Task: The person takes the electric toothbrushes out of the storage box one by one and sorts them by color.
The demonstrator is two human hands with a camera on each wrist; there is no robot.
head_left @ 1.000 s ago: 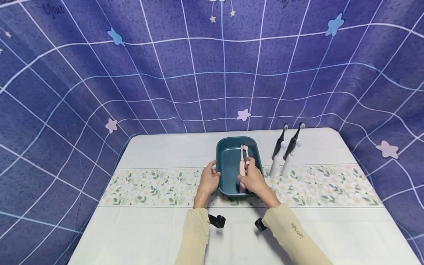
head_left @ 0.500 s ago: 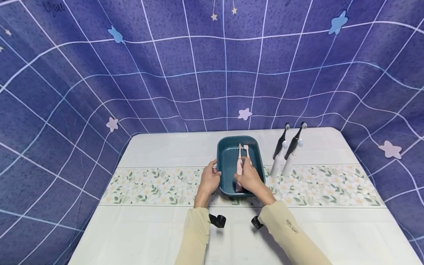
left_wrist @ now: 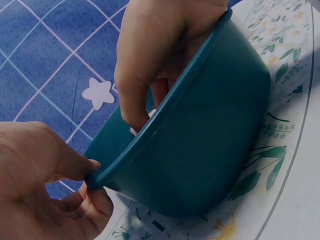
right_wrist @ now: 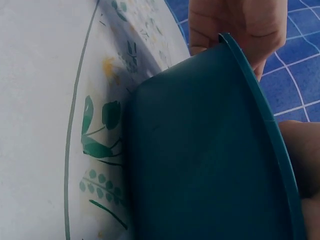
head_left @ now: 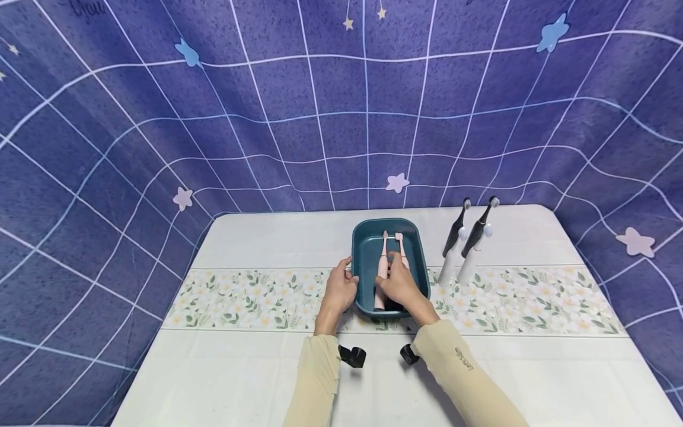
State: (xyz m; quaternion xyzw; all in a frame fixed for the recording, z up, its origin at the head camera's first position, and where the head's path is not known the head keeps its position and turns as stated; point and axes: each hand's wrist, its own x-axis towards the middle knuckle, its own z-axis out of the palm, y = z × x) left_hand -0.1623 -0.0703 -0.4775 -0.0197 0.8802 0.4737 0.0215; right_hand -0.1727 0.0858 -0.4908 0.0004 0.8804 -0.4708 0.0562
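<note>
A dark teal plastic bin (head_left: 367,279) rests on the table, holding two pink electric toothbrushes. My left hand (head_left: 340,289) pinches its left rim between thumb and fingers, as the left wrist view shows close up. Reaching into the bin, my right hand (head_left: 400,286) holds the left pink toothbrush (head_left: 382,265) by its handle, thumb on the near side. The other pink toothbrush (head_left: 402,244) lies to the right, its handle mostly hidden under that hand. In the right wrist view, the bin's outer wall (right_wrist: 200,145) hides most of the right hand (right_wrist: 306,155).
Right of the bin, two black electric toothbrushes (head_left: 453,232) stand behind two white ones (head_left: 450,262). A floral strip (head_left: 240,299) crosses the white table covering (head_left: 240,373). Behind hangs a blue curtain (head_left: 299,136) with a grid and stars.
My right hand has shifted left inside the bin with the left pink toothbrush, widening the gap between the two pink ones. My left hand keeps its place on the rim.
</note>
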